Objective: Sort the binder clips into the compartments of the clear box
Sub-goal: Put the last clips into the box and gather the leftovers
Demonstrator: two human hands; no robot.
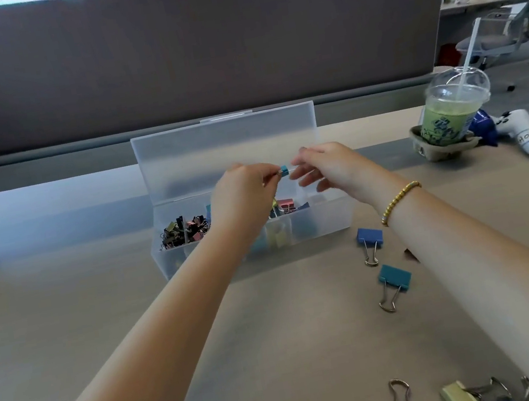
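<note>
The clear box (335, 220) stands open on the desk, its lid (227, 150) upright behind it. Small clips (185, 232) fill its left compartment; pink and yellow clips (283, 206) lie in the middle one. Above the box, my left hand (242, 191) pinches a small blue binder clip (284, 170). My right hand (327, 166) hovers just right of that clip, fingers relaxed and apart, holding nothing. On the desk to the right lie a blue clip (370, 239) and a teal clip (395, 278).
More clips, one yellow-green (456, 395), lie at the near right edge. A lidded green drink (454, 114) with a straw sits in a cardboard holder at the right, with a white game controller (522, 131) beside it. A grey partition (184, 50) backs the desk.
</note>
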